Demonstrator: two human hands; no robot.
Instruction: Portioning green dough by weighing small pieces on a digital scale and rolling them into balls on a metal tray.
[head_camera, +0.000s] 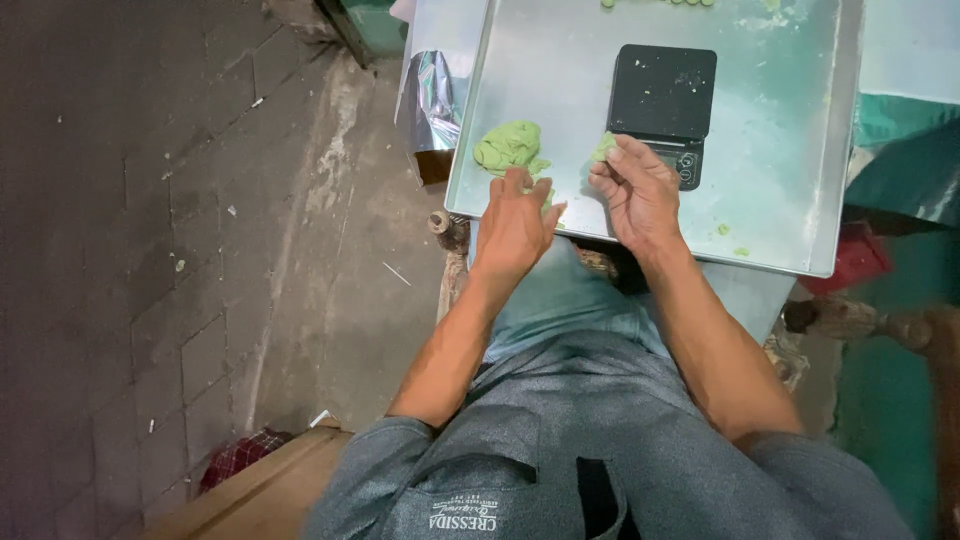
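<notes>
A lump of green dough (510, 146) lies near the front left corner of a shiny metal tray (790, 200). My left hand (515, 225) rests at the tray's front edge just below the lump, fingers curled over a small bit of green dough. My right hand (636, 190) pinches a small green dough piece (603, 148) between its fingertips, right beside a black digital scale (662, 100) that stands in the middle of the tray.
Small green dough balls (660, 3) line the tray's far edge. Green crumbs (730, 238) lie at the tray's front right. Foil-like wrapping (432, 95) hangs left of the tray. A paved floor (150, 250) lies to the left, a wooden plank (260, 490) below.
</notes>
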